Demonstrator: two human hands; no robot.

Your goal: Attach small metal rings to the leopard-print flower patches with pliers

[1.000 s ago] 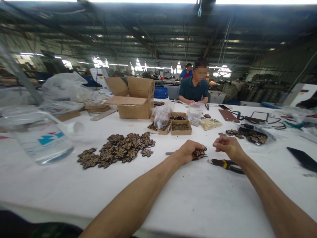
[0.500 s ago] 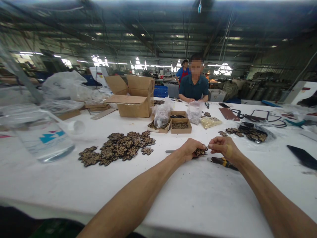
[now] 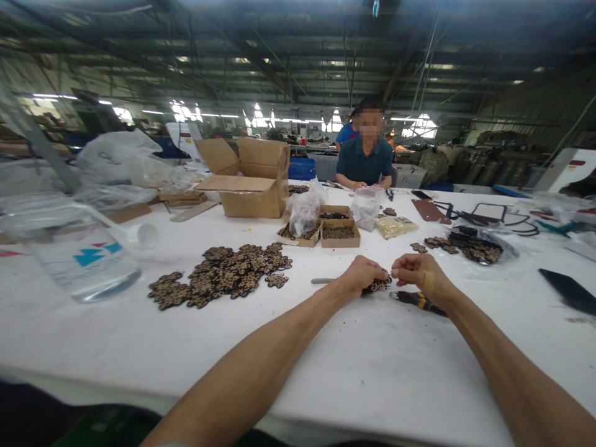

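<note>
My left hand (image 3: 363, 274) is closed on a leopard-print patch (image 3: 380, 284), pinching it by its upper edge. Close by on the right, my right hand (image 3: 415, 273) has thumb and fingertips pressed together at the patch's edge; whatever they pinch is too small to make out. A yellowish plaster (image 3: 429, 282) covers part of that hand. Under the right wrist lie pliers with black and yellow handles (image 3: 421, 302). A grey tool end (image 3: 321, 281) sticks out behind my left wrist. Left of my hands spreads a pile of leopard-print patches (image 3: 233, 273).
Small cardboard trays (image 3: 340, 234) of tiny metal parts stand beyond my hands, near an open carton (image 3: 249, 197) and a bag of pale pieces (image 3: 395, 227). A clear plastic jug (image 3: 88, 264) is at left, a dark phone-like slab (image 3: 568, 290) at right. A person (image 3: 364, 158) sits opposite.
My hands stay almost in place, with the patch shifted slightly in the left fingers. The view has tilted a little. The person standing at the back is now mostly hidden behind the seated one.
</note>
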